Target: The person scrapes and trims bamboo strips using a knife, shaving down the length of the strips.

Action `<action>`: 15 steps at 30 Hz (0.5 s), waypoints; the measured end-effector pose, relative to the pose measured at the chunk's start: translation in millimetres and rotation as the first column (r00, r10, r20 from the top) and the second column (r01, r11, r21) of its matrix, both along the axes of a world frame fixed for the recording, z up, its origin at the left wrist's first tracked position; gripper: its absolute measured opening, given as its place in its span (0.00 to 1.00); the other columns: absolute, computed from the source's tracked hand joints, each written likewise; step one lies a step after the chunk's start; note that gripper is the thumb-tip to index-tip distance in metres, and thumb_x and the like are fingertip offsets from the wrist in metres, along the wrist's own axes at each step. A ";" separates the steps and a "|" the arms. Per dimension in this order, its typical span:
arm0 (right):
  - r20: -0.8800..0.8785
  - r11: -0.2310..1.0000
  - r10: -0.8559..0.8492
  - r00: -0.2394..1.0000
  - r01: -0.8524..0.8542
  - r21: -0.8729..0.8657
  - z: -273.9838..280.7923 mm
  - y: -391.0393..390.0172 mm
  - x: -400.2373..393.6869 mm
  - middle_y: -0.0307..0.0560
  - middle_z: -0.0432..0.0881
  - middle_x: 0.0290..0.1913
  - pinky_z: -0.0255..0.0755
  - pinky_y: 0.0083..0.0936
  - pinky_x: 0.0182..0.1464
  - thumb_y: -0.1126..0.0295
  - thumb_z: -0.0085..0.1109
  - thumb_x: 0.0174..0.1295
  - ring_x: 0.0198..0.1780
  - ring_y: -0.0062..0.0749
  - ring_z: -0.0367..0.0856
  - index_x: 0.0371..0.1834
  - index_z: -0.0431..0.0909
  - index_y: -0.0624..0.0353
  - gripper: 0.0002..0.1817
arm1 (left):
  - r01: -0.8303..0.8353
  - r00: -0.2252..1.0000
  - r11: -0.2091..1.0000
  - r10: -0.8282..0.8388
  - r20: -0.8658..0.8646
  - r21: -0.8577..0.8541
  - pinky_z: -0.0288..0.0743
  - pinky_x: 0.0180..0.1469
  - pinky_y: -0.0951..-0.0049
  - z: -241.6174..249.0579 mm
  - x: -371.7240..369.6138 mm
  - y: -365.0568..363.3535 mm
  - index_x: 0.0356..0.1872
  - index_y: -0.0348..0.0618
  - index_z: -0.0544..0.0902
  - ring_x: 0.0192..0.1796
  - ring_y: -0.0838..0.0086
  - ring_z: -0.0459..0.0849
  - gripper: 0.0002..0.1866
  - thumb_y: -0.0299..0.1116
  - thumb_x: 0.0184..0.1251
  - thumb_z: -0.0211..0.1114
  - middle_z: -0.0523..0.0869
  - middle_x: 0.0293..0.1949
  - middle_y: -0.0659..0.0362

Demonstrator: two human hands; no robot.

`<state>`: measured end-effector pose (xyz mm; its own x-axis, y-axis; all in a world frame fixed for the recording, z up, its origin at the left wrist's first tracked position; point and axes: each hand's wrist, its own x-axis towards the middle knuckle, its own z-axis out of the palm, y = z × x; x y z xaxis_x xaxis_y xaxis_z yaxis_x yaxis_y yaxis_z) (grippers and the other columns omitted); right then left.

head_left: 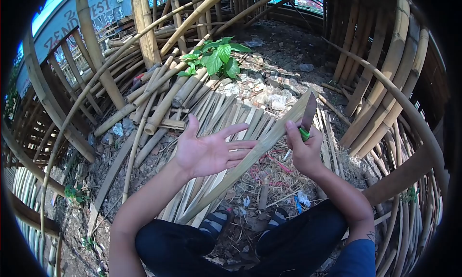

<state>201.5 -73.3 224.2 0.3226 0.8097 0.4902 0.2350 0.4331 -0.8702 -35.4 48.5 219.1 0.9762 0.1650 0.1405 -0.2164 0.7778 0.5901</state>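
My right hand [306, 148] is closed round the green handle [304, 134] of a knife [309, 113], its blade pointing up. A long, flat bamboo strip [257, 153] slants from beside the blade down to my left knee, with its upper end against the blade and my right thumb at its edge. My left hand [204, 151] is open, palm up and fingers spread, its fingertips right at the strip's left edge. Below the hands, many split bamboo strips [231, 115] lie side by side on the ground.
Bamboo poles [168, 101] are piled at the left, near a green leafy plant [219, 58]. A bent pole [385, 77] arches along the right side by a bamboo post wall [385, 98]. Shavings [274, 176] and litter lie between my sandalled feet [215, 224].
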 end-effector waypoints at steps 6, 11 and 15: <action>-0.061 0.996 0.061 0.996 -0.057 0.070 -3.2 -4.2 5.7 0.28 0.69 0.20 0.55 0.17 0.25 0.69 0.57 0.74 0.21 0.10 0.63 0.28 0.74 0.59 0.13 | -0.068 0.996 0.998 0.069 0.053 -0.004 0.45 0.80 0.44 15.0 -6.4 -0.2 0.81 0.41 0.49 0.81 0.37 0.47 0.65 0.88 0.55 0.26 0.46 0.77 0.24; -0.100 0.995 0.064 0.993 -0.056 0.088 -2.1 -4.8 3.6 0.28 0.70 0.20 0.56 0.17 0.25 0.69 0.57 0.75 0.22 0.10 0.63 0.29 0.75 0.60 0.13 | -0.073 0.995 0.997 0.072 0.063 0.015 0.48 0.80 0.44 16.5 -7.8 -1.3 0.81 0.40 0.50 0.81 0.37 0.48 0.64 0.87 0.57 0.25 0.47 0.77 0.25; 0.006 1.000 -0.014 1.000 0.014 0.017 -6.7 0.1 6.5 0.28 0.70 0.21 0.56 0.18 0.25 0.67 0.57 0.75 0.23 0.09 0.63 0.29 0.76 0.60 0.14 | -0.122 0.973 0.776 0.217 -0.081 0.618 0.68 0.68 0.57 -9.5 10.2 -14.6 0.74 0.39 0.62 0.67 0.56 0.74 0.43 0.68 0.75 0.38 0.73 0.64 0.38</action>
<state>208.0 -73.2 217.5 0.3311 0.7969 0.5053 0.2463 0.4440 -0.8615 -25.2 33.8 209.6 0.9573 0.2567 0.1332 -0.1893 0.2078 0.9597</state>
